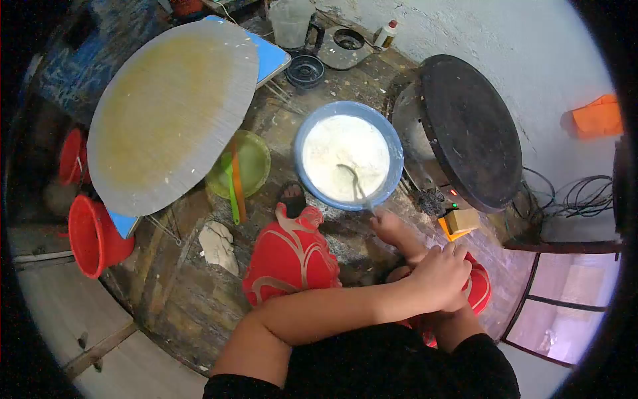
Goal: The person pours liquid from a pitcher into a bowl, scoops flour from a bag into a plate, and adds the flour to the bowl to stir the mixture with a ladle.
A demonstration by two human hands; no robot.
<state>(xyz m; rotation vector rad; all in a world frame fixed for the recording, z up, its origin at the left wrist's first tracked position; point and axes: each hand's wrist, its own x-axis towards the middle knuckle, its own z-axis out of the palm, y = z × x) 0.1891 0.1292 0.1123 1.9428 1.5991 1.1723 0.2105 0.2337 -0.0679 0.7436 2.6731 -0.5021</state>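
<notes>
A blue basin (pixel 303 174) holds white, lumpy batter (pixel 339 143) and stands in front of me. My right hand (pixel 392 228) is closed on the handle of a metal stirring tool (pixel 354 178) at the basin's near right rim. The tool's curved, wire-like end lies in the batter, and part of it is sunk out of sight. Crossing over in front of my body, my left hand (pixel 444 274) rests on my right forearm with its fingers bent over it. Its fingertips are partly hidden.
Right of the basin is a large round black griddle (pixel 473 130). Left are a wide grey round mat (pixel 176 113), a green bowl (pixel 256 149) with a green spatula (pixel 232 193), red buckets (pixel 100 243) and a crumpled cloth (pixel 218 246). A blender jug (pixel 290 23) stands behind.
</notes>
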